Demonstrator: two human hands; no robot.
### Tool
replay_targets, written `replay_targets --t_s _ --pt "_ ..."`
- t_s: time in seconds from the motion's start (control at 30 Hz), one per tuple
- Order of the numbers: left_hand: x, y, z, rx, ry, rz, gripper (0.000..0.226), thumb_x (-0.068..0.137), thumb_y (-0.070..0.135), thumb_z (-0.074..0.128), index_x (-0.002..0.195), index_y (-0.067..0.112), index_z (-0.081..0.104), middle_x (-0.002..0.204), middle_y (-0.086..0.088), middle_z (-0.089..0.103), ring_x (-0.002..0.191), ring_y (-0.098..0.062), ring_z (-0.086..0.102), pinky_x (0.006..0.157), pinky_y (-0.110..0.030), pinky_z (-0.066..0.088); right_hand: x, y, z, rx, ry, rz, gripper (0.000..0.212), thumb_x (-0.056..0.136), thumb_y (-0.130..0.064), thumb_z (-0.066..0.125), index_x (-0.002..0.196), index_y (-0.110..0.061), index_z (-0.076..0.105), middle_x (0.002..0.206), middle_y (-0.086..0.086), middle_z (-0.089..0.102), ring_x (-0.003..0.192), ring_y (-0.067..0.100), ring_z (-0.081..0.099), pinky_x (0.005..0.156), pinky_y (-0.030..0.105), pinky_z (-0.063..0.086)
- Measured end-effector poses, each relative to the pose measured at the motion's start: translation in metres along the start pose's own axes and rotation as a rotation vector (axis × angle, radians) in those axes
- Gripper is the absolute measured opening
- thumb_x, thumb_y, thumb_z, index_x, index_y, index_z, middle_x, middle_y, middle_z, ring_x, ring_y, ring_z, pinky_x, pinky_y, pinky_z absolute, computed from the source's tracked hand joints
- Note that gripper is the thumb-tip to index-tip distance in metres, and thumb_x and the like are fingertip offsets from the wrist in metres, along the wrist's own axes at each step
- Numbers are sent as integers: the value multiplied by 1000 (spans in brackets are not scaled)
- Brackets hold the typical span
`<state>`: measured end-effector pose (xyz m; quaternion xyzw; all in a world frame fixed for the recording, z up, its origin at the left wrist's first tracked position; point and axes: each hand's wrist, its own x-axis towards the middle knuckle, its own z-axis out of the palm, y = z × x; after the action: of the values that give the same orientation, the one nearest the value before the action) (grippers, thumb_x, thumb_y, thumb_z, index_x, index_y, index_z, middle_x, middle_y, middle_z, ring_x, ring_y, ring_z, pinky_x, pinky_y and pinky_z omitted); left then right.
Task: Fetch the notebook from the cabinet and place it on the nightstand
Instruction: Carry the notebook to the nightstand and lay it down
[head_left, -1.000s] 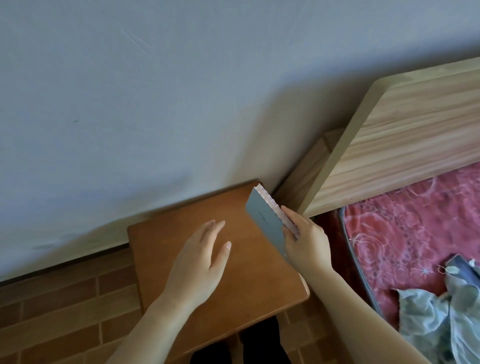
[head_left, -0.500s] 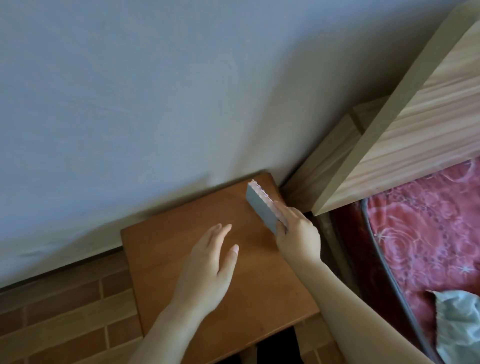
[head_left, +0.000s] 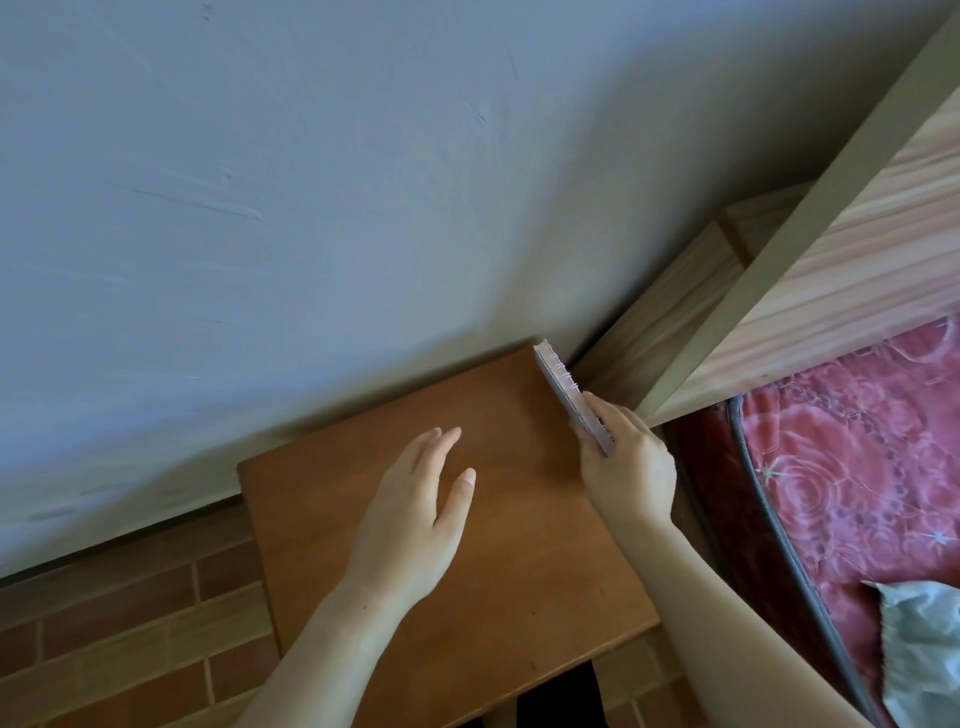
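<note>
Gripping the notebook (head_left: 566, 395) on edge, the right hand (head_left: 626, 465) held it over the nightstand's (head_left: 524, 571) far right corner — beside the headboard (head_left: 841, 249) — while the left hand (head_left: 415, 525) hovered with fingers relaxed.

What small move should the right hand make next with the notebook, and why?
Probably lay the notebook flat onto the nightstand: the right hand holds it on edge at the top's right side, not yet lying down, and the left hand hovers open.

Brown wooden nightstand (head_left: 519, 597) on brick-tile floor (head_left: 130, 639), against wall (head_left: 311, 208). Spiral notebook (head_left: 561, 384) on edge at its right rear corner, contact unclear. Red mattress (head_left: 857, 493) alongside, crumpled pale cloth (head_left: 924, 644) on it.
</note>
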<state>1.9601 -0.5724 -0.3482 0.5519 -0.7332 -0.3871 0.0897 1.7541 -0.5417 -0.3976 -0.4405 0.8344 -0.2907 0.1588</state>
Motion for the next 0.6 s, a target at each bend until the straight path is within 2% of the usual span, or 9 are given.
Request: replay_targets --t_s 0.13,0.2,0.27,0.4,0.6 --pt "2 -3 4 -3 -8 0 47 92 44 35 138 35 29 149 13 27 136 0 19 106 -16 16 -10 -2 16 -19 -184 -36 44 76 -26 72 118 -24 60 116 -2 64 93 17 63 60 19 42" --pt "3 -8 5 10 -6 -4 48 92 44 35 139 34 30 149 12 28 136 -2 20 106 -17 17 -17 -2 25 -39 -272 -54 45 78 -31 70 121 -28 57 122 -6 61 103 15 59 67 15 39" --pt "3 -13 6 25 -7 -12 48 92 44 35 139 33 30 149 11 28 136 -3 20 105 -18 18 -19 0 31 -87 -313 -72 43 83 -29 65 124 -30 54 127 -7 58 110 14 55 71 16 38" --pt "6 -26 13 57 -17 -34 48 93 43 36 139 33 29 150 9 27 137 -5 19 104 -19 17 -13 1 39 -123 -329 -60 42 85 -24 63 126 -25 53 132 -5 54 111 16 56 71 17 40" --pt "23 -37 39 134 -36 -5 49 92 43 38 139 30 30 150 8 28 137 -8 20 101 -18 18 -5 12 47 -153 -475 -139 47 87 -28 60 131 -27 47 138 -6 47 124 15 45 90 24 42"
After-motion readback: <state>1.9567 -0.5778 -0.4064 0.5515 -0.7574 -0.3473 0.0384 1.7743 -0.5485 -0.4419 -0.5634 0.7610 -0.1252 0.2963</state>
